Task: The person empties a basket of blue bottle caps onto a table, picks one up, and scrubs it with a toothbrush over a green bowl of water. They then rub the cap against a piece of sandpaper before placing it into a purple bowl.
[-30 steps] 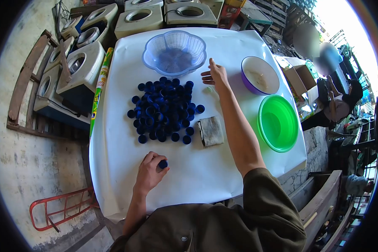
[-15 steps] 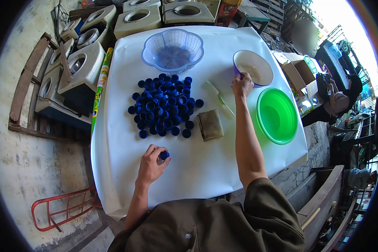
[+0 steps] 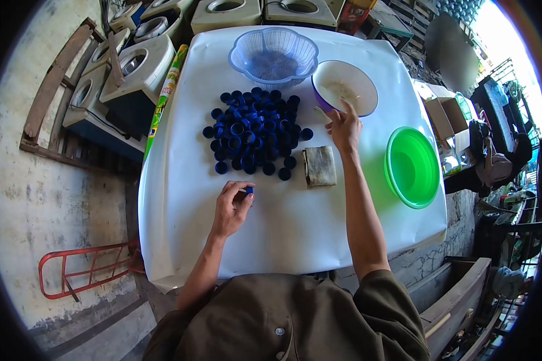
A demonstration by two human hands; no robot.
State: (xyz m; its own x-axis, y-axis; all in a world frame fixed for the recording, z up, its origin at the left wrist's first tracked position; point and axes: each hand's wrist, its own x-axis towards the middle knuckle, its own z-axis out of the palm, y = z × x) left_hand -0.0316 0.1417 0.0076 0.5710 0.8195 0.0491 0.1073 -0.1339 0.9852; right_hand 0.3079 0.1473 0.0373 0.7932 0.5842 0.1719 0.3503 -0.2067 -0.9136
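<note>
Between the thumb and fingers of my left hand (image 3: pixel 232 207) is a blue bottle cap (image 3: pixel 249 191), held just above the table, nearer to me than the pile. A heap of similar blue caps (image 3: pixel 256 129) lies beyond it. My right hand (image 3: pixel 344 127) is over a pale green brush (image 3: pixel 321 112); its fingers seem closed on the handle, which is mostly hidden, while the index finger points out toward the bowl. That white bowl (image 3: pixel 367 90) with a purple outside contains a little cloudy stuff. Left of my right wrist lies a folded, stained cloth (image 3: pixel 320 166).
A blue plastic basket (image 3: pixel 241 60) stands at the far side, close beside the bowl. On the right is a green basin (image 3: pixel 412 168). The white-covered table (image 3: pixel 271 240) has a rolled colourful sheet (image 3: pixel 162 99) along its left edge. Old machine casings (image 3: pixel 141 66) stand beyond.
My right hand has let go of the bowl, now further left by the basket, and come to the brush. My left hand still holds the cap. The whole view has shifted slightly.
</note>
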